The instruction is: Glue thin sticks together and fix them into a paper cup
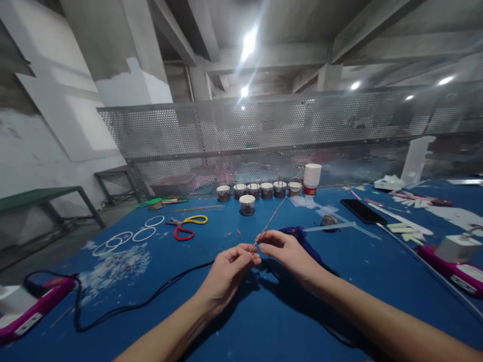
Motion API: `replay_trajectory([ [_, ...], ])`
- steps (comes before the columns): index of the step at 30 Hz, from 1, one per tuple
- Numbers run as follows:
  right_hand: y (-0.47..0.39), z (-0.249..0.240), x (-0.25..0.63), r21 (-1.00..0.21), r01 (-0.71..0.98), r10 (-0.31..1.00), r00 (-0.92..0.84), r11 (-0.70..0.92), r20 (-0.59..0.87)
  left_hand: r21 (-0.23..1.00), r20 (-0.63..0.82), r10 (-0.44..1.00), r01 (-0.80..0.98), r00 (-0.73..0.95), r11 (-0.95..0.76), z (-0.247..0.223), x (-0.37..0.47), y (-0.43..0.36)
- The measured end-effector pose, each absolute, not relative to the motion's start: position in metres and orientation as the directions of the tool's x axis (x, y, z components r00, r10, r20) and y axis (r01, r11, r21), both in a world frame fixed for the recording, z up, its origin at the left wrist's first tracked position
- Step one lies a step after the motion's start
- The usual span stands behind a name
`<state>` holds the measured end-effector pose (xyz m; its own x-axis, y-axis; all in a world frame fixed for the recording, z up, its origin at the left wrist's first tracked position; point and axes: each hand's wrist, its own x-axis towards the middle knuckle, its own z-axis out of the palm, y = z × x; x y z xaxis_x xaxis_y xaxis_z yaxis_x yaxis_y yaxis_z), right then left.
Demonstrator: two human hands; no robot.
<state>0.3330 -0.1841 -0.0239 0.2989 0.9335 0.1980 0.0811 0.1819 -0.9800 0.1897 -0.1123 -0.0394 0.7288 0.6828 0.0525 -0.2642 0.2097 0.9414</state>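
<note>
l hand [232, 269] pinches thin twisted strand [272, 216] btwn thumb + fingers; r hand [289, 251] half-curled at it, can't tell if gripping. blue glue gun [299, 233] nr r hand.

Blue tabletop [207, 239] lies open between red-and-yellow-handled scissors [183, 221] and left hand [231, 271]; a black cable [163, 288] crosses leftward, a dark-blue glue gun [297, 232] blocks beyond right hand [289, 251].

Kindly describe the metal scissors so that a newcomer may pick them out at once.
On the broad blue tabletop, start at the person's left hand and look farther forward and to the left. The metal scissors lie right of the thin white rings, distinguished by one yellow and one red handle.
</note>
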Motion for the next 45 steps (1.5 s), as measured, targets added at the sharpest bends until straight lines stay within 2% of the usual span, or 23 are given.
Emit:
replay_trajectory([
  [2, -0.175, -0.028, 0.327, -0.979, -0.045, 0.937, 0.301, 0.199, 0.177, 0.926, 0.042, 0.67, -0.281, 0.741, 0.253, -0.039, 0.19, -0.112],
  [6, -0.172, -0.037, 0.323, -0.96, -0.18, 0.93, 0.338, 0.216, 0.146, 0.894, 0.007, 0.658, -0.299, 0.753, 0.333, -0.039, 0.191, -0.11],
  [11, -0.173, -0.046, 0.325, -0.947, -0.218, 0.914, 0.381, 0.237, 0.142, 0.897, -0.084, 0.688, -0.246, 0.721, 0.368, -0.041, 0.194, -0.109],
  [16, -0.176, -0.048, 0.327, -0.944, -0.236, 0.909, 0.397, 0.232, 0.124, 0.922, -0.098, 0.685, -0.192, 0.722, 0.335, -0.049, 0.196, -0.106],
  [27, -0.175, -0.051, 0.32, -0.834, -0.524, 0.962, 0.271, 0.174, 0.031, 0.876, -0.115, 0.663, -0.239, 0.74, 0.419, -0.05, 0.197, -0.107],
  [32, -0.176, -0.051, 0.319, -0.83, -0.551, 0.971, 0.234, 0.09, -0.05, 0.84, -0.125, 0.643, -0.265, 0.755, 0.474, -0.051, 0.196, -0.105],
  [38, -0.176, -0.052, 0.319, -0.83, -0.554, 0.974, 0.214, 0.063, -0.07, 0.792, -0.175, 0.639, -0.279, 0.749, 0.543, -0.048, 0.197, -0.104],
  [45, -0.172, -0.055, 0.319, -0.794, -0.587, 0.958, 0.286, 0.158, -0.021, 0.708, -0.227, 0.588, -0.283, 0.776, 0.647, -0.046, 0.198, -0.102],
])
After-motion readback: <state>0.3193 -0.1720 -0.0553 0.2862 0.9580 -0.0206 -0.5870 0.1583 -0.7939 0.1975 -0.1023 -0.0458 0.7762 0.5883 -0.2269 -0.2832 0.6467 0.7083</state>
